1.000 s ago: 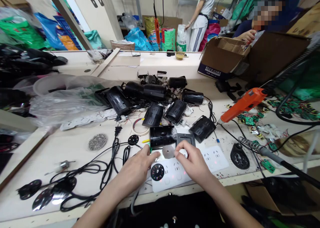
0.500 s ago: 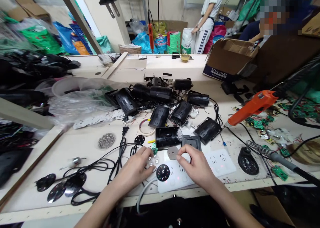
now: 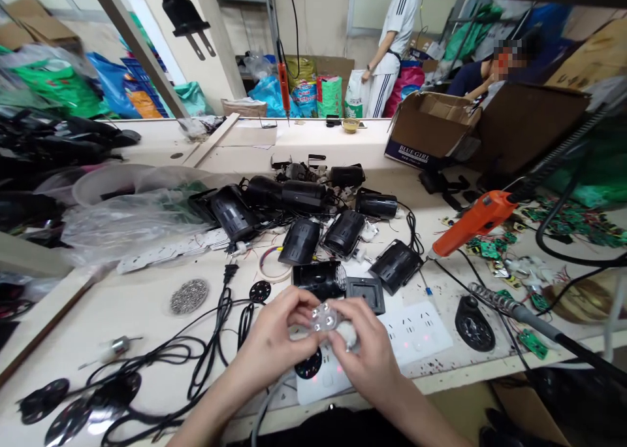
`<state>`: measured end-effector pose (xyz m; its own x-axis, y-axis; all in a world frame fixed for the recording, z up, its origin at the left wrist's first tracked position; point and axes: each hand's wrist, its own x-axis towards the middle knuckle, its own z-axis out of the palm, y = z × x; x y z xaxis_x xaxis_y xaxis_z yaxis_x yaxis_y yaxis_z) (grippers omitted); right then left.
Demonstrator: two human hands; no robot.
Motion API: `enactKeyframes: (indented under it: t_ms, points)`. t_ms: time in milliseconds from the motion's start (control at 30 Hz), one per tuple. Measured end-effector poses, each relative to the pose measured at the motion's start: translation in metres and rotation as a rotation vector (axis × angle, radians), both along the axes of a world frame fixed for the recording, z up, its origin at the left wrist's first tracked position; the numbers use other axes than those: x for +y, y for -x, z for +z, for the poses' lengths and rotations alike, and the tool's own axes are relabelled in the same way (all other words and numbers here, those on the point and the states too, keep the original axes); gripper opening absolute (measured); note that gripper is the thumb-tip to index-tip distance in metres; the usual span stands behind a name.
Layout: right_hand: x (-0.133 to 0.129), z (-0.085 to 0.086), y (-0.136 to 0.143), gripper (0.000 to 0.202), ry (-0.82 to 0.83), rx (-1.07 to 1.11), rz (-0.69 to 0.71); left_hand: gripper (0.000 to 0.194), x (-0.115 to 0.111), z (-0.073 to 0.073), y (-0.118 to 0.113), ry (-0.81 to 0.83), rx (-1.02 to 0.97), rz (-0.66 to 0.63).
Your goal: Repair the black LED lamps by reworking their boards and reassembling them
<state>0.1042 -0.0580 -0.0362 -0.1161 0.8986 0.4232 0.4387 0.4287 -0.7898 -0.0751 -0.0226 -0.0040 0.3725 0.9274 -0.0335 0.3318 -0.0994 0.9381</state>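
My left hand pinches a clear plastic lens piece with several small round lenses in it. My right hand is closed on a round white part, and its fingers also meet the edge of the lens piece. Both hands are together above a white power strip. Below them, a black patterned disc lies on the strip, partly covered by my fingers. Just beyond my hands are a black cylindrical housing and a dark square frame.
Several black housings are heaped mid-table. An orange electric screwdriver hangs at the right, above a soldering iron and green circuit boards. Screws and black cables lie left. Two people are beyond the bench.
My hands have come together, and the lens piece has risen off the table toward the right hand. The white part stays in my right hand. The camera view has shifted.
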Motion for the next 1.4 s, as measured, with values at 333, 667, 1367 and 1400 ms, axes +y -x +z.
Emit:
enactKeyframes:
  t_ms: [333,667,1367,1400]
  points:
    - [-0.037,-0.012,-0.026,0.017,0.149,-0.022,-0.144,0.031,0.052,0.015,-0.071,-0.546,0.561,-0.452]
    - [-0.032,-0.008,-0.024,0.017,0.103,0.016,-0.111,0.022,0.062,0.012,-0.084,-0.508,0.731,-0.500]
    - [-0.003,0.002,-0.042,0.020,0.576,0.588,-0.142,0.037,0.052,0.019,-0.047,-0.052,-0.048,-0.172]
    - [0.000,0.005,-0.042,0.023,0.539,0.531,-0.143,0.039,0.047,0.017,-0.043,0.066,-0.140,-0.110]
